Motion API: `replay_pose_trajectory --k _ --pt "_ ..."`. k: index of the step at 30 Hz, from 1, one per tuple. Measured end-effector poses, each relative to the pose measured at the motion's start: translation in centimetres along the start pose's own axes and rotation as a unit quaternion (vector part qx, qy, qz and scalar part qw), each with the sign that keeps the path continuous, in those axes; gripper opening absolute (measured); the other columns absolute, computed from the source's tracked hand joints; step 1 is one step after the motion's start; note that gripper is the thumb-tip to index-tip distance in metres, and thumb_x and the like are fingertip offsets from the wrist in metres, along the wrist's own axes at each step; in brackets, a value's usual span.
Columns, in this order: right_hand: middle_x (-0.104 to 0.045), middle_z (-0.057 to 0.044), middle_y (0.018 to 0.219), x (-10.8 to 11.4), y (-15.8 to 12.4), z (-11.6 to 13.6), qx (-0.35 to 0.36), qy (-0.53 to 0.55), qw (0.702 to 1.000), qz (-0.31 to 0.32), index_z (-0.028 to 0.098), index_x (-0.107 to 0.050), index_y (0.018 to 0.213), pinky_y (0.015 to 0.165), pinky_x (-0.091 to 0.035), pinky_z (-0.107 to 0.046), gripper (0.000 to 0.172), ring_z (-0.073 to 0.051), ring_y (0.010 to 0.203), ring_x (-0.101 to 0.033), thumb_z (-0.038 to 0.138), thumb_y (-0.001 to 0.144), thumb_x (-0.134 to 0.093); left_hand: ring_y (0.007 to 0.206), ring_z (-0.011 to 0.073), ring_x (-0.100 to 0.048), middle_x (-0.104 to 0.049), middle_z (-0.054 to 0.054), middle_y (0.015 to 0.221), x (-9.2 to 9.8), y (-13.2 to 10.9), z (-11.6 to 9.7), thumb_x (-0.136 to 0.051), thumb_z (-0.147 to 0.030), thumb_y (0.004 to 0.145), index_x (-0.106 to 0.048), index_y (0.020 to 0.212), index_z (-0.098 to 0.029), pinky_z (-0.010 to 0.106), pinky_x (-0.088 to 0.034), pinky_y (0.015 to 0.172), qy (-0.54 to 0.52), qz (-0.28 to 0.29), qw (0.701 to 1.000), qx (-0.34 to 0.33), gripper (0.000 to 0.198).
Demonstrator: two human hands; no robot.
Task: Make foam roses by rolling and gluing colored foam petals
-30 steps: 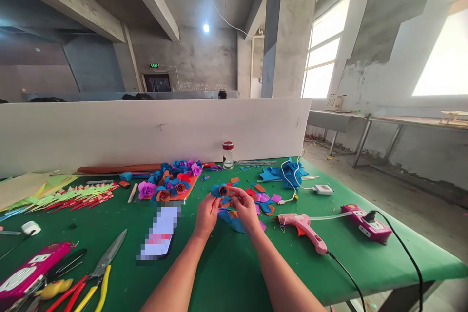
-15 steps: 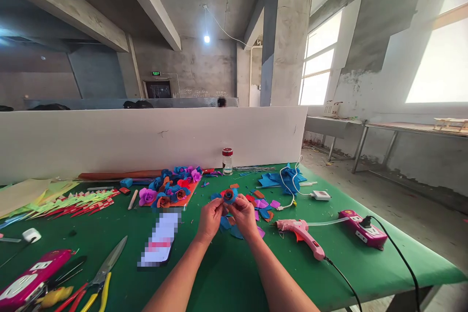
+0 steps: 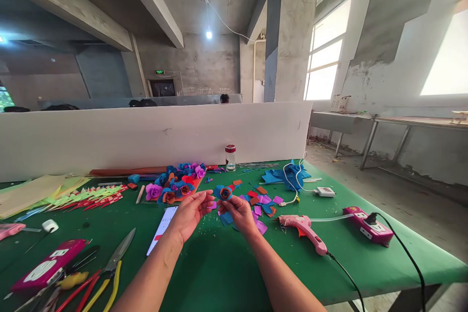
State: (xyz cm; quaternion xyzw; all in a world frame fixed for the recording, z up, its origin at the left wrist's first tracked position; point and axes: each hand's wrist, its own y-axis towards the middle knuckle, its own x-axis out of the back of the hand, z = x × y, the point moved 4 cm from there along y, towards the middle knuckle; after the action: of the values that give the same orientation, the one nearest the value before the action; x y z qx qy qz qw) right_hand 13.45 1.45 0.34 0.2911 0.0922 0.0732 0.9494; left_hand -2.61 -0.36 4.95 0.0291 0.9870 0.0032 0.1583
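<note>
A blue paper flower (image 3: 224, 193) with a brown and dark centre is pinched in the fingers of my right hand (image 3: 237, 212), above the green table. To its left, my left hand (image 3: 193, 212) is apart from the flower, fingers loosely extended and palm turned inward, holding nothing I can see. Loose purple, blue, red and brown paper petals (image 3: 261, 199) lie scattered just beyond and right of my right hand. Finished paper flowers (image 3: 168, 197) in blue, purple, red and brown are heaped on an orange sheet behind my left hand.
A pink glue gun (image 3: 305, 231) lies on the right, wired near a magenta power strip (image 3: 369, 226). A phone (image 3: 161, 226) is partly behind my left forearm. Shears (image 3: 117, 258) and another magenta strip (image 3: 51, 263) sit left. A red-lidded jar (image 3: 230, 158) stands before the white board (image 3: 204, 131).
My left hand has let go of the flower and moved left, its fingers opening. My right hand keeps the flower, its centre now turned more toward me. The view has shifted slightly.
</note>
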Motion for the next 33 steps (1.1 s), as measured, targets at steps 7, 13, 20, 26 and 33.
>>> replay_pose_trajectory --k 7,13,20,26,33 --pt "-0.069 -0.003 0.069 0.2 -0.3 -0.3 0.029 -0.05 0.998 0.02 0.018 -0.073 0.09 0.069 -0.053 -0.03 0.03 -0.018 0.063 -0.064 0.045 0.09 -0.059 0.071 0.0147 -0.067 -0.073 0.008 0.082 -2.4 -1.2 -0.4 -0.074 -0.028 0.081 -0.07 0.083 -0.013 0.024 -0.052 0.063 -0.033 0.046 0.997 0.049 0.015" --pt "-0.069 -0.003 0.073 0.1 -0.5 0.1 0.046 -0.103 0.993 0.034 0.018 -0.072 0.088 0.069 -0.051 -0.028 0.033 -0.018 0.068 -0.063 0.045 0.092 -0.054 0.07 0.0143 -0.066 -0.071 0.006 0.081 -2.8 -1.3 -1.3 -0.08 -0.03 0.073 -0.066 0.081 -0.015 0.024 -0.049 0.061 0.022 0.074 0.996 0.035 0.022" --pt "-0.067 -0.003 0.07 0.1 -0.5 0.3 0.041 -0.12 0.992 0.022 0.019 -0.072 0.086 0.067 -0.049 -0.027 0.029 -0.018 0.066 -0.062 0.04 0.092 -0.054 0.065 0.0111 -0.06 -0.066 0.001 0.073 -3.0 -1.8 -1.9 -0.087 -0.031 0.061 -0.065 0.081 -0.015 0.023 -0.048 0.06 0.064 0.042 0.997 0.013 0.034" --pt "-0.067 -0.002 0.068 0.0 -0.5 0.6 0.035 -0.128 0.991 0.02 0.018 -0.072 0.082 0.066 -0.049 -0.027 0.026 -0.017 0.064 -0.062 0.036 0.091 -0.054 0.058 0.0093 -0.057 -0.064 0.0 0.069 -3.4 -1.9 -2.0 -0.087 -0.033 0.053 -0.063 0.075 -0.014 0.022 -0.046 0.056 0.117 0.006 0.993 -0.03 0.038" --pt "-0.066 -0.002 0.066 0.0 -0.6 1.0 0.039 -0.154 0.987 0.014 0.019 -0.068 0.076 0.063 -0.047 -0.026 0.025 -0.017 0.063 -0.061 0.035 0.089 -0.054 0.049 0.0107 -0.053 -0.06 -0.003 0.058 -3.1 -2.0 -2.5 -0.079 -0.036 0.059 -0.061 0.075 -0.017 0.021 -0.041 0.045 0.244 -0.057 0.962 -0.11 0.031"
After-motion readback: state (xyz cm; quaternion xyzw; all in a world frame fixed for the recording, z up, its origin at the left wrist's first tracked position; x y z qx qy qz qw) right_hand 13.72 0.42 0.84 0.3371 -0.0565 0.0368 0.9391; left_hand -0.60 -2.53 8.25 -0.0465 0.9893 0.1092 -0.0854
